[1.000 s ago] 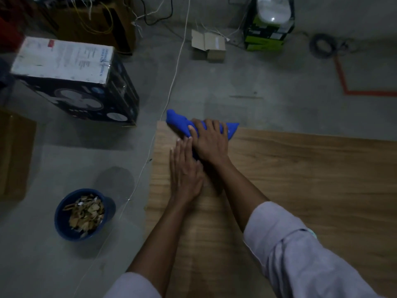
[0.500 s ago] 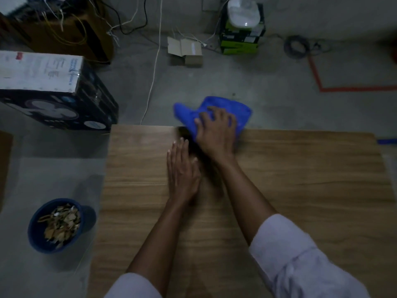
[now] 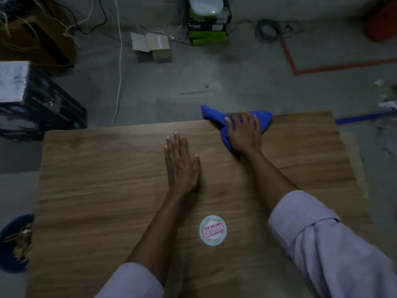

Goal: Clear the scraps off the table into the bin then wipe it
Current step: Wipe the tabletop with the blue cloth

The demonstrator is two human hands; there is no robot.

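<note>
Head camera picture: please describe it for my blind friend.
A person's right hand presses a blue cloth at the far edge of a brown wooden table, while the left hand lies flat on it. A round blue bin of scraps stands lower left.

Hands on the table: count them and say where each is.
2. The left hand lies flat on the wooden table near its middle; the right hand presses the blue cloth at the far edge. No other hand shows.
</note>
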